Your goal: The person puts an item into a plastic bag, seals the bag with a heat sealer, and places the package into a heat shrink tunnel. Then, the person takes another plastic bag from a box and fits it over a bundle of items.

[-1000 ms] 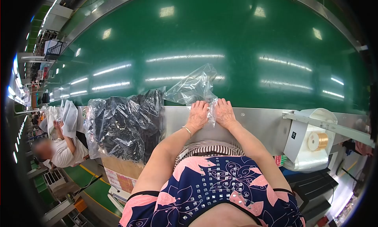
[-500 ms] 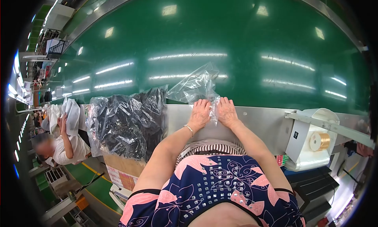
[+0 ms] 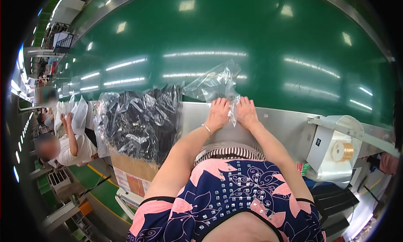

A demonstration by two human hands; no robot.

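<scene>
A clear plastic bag [image 3: 215, 83] lies crumpled over the near edge of the green surface, with one corner bunched between my hands. My left hand [image 3: 218, 112], with a bracelet at the wrist, holds the bunched bag from its left side. Close beside it, my right hand [image 3: 247, 112] grips the same bag from the right, fingers bent over the plastic. Both thumbs are partly hidden. Left of my hands sits a pile of dark items in clear plastic bags [image 3: 136, 124].
The green conveyor-like surface [image 3: 268, 36] stretches ahead behind a metal edge strip [image 3: 279, 116]. A cardboard box [image 3: 130, 164] stands under the bagged pile. At right is a white holder with a yellowish spool [image 3: 342, 151]. A co-worker [image 3: 75, 145] handles white bags at far left.
The whole view has shifted slightly. My hands stay on the bunched corner of the plastic bag, and its loose upper part has changed shape a little.
</scene>
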